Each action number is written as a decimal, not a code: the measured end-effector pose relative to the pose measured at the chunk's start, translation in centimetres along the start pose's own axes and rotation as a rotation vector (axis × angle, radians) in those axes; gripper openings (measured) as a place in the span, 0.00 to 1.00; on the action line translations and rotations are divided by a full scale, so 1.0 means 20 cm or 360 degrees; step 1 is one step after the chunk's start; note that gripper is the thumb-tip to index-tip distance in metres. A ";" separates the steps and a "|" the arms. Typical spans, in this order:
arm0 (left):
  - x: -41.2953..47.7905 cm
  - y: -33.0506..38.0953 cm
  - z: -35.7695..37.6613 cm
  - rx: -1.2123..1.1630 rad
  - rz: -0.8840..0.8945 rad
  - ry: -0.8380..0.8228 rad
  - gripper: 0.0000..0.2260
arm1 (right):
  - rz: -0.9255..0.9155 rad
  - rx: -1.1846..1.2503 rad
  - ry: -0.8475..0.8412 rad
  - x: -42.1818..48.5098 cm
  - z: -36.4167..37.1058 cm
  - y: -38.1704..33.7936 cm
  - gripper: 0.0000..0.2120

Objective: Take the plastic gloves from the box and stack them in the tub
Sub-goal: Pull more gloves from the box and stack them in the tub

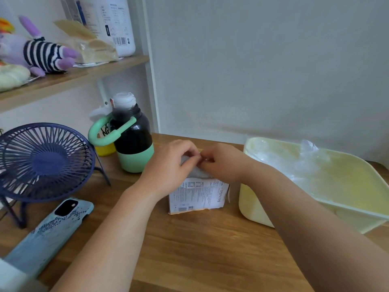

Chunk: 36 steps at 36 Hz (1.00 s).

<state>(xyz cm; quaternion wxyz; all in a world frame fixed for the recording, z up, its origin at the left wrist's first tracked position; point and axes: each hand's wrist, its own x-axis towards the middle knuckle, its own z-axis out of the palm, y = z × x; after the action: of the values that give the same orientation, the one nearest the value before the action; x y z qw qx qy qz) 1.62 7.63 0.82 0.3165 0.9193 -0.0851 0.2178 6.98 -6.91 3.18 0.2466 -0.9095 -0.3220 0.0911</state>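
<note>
On the counter (189, 249), the glove box (197, 197) stands beside the yellow tub (252, 205). The left hand (168, 167) and the right hand (225, 163) both pinch a plastic glove (196, 171) at its top. Clear gloves (305, 157) lie in the tub.

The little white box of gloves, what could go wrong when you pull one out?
Both the left hand and the right hand pinch the bunched grey-white plastic gloves at the top of the small white cardboard box, and nothing holds the box down, so it might lift or tip. Several gloves could come out stuck together. The tall black and mint green bottle stands close by the left hand and might get knocked.
</note>
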 end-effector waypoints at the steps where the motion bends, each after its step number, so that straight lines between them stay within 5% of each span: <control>1: -0.01 0.00 0.00 -0.0106 -0.0047 0.0010 0.03 | 0.0014 0.0030 0.0012 0.00 0.00 0.00 0.16; 4: -0.02 0.00 0.00 -0.0316 -0.0285 -0.0093 0.15 | 0.0077 0.0215 0.0109 0.00 -0.02 0.00 0.13; 9: -0.01 0.00 -0.01 -0.0081 -0.0505 -0.0343 0.35 | 0.0147 0.0857 0.0504 0.03 -0.04 -0.01 0.13; 14: 0.01 0.06 0.00 -0.0096 -0.0483 -0.0412 0.38 | 0.0018 0.1248 0.1150 0.01 -0.13 -0.04 0.15; 17: 0.03 0.11 0.01 -0.0218 -0.0432 -0.0253 0.40 | -0.0011 0.1294 0.1318 -0.03 -0.21 -0.03 0.13; 22: 0.09 0.28 -0.02 -0.0883 -0.0245 -0.0100 0.25 | -0.0060 0.1225 0.1075 -0.14 -0.29 0.01 0.11; 26: 0.16 0.40 0.04 -0.1168 -0.0263 -0.0005 0.14 | -0.0075 0.1306 0.0750 -0.24 -0.33 0.06 0.22; 31: 0.21 0.48 0.12 -0.2031 -0.0394 -0.0071 0.08 | 0.0257 0.1295 0.1028 -0.33 -0.43 0.21 0.14; 36: 0.28 0.57 0.18 -0.2472 -0.0403 -0.0140 0.07 | 0.0377 0.1656 0.0464 -0.42 -0.45 0.33 0.48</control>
<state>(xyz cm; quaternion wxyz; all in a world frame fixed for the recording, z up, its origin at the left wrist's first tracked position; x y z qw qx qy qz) 4.61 -3.64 6.97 0.8870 0.4454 -0.1200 0.0217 6.97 -20.08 7.56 0.6934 -0.7010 -0.0926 0.1386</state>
